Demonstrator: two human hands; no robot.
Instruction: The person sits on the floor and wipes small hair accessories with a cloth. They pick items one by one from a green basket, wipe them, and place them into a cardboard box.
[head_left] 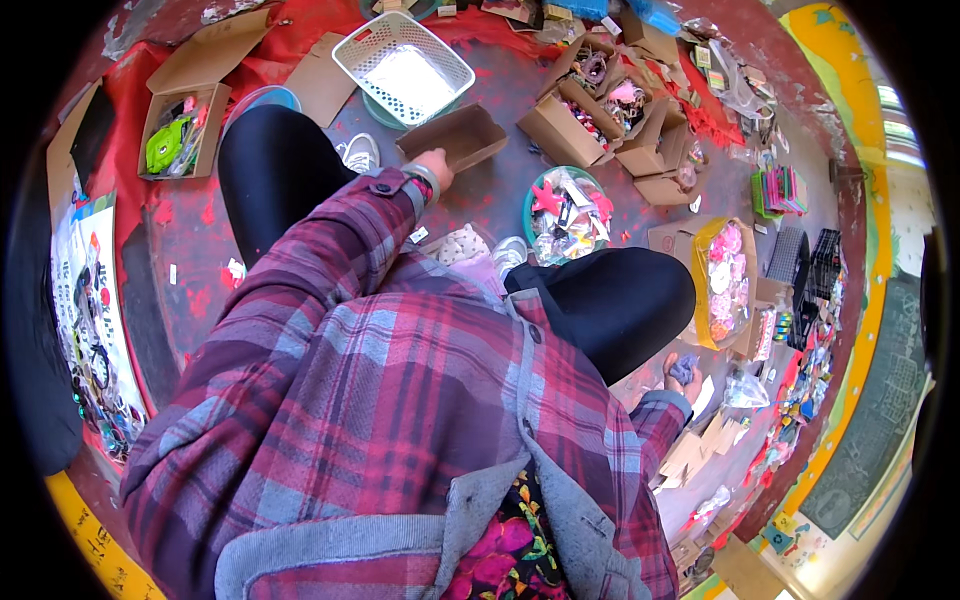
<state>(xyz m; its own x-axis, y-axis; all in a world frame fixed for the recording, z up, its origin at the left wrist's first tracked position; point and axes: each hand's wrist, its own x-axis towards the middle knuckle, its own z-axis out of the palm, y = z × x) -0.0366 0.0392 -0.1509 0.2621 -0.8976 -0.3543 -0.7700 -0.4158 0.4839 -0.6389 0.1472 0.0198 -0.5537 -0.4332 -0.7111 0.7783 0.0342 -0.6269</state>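
A left hand (434, 170) gripping only one edge could let the cardboard box (468, 138) tip, as the right hand (688, 386) clutches a purple bundle (685, 367)

Maroon/pink/grey plaid jacket (400, 370) over blk top (515, 540) w/ magenta, grn & yel floral
Blk leggings (270, 165); plain brn box (470, 135); dusty-purple bundle (685, 368); wht basket (440, 97); lime-grn item (165, 148); teal-grn tub (529, 215) w/ red star (547, 197); brn carton (672, 237) w/ yel edge, pink pieces (725, 270); red cloth (290, 40); dk-grn chalkboard (870, 420), yel wall band (875, 270).
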